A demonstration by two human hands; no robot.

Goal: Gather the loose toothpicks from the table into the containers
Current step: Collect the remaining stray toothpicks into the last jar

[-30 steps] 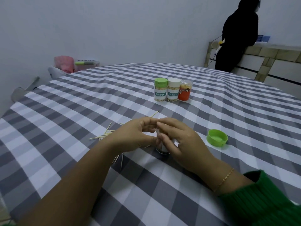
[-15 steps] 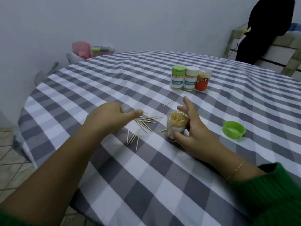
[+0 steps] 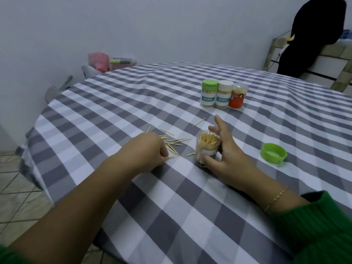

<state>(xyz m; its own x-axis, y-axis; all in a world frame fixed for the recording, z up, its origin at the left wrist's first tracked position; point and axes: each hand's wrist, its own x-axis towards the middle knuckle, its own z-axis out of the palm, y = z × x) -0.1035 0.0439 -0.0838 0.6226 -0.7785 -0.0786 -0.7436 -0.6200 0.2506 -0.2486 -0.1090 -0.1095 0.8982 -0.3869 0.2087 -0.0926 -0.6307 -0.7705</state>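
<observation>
Here, slender wooden toothpicks (image 3: 174, 142), checked cloth (image 3: 133, 103).

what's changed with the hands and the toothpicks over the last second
The left hand left the open jar and dropped to the loose toothpicks, its fingers curling over some. The right hand opened but kept its grip on the jar. The green lid and three jars behind stayed put.
</observation>
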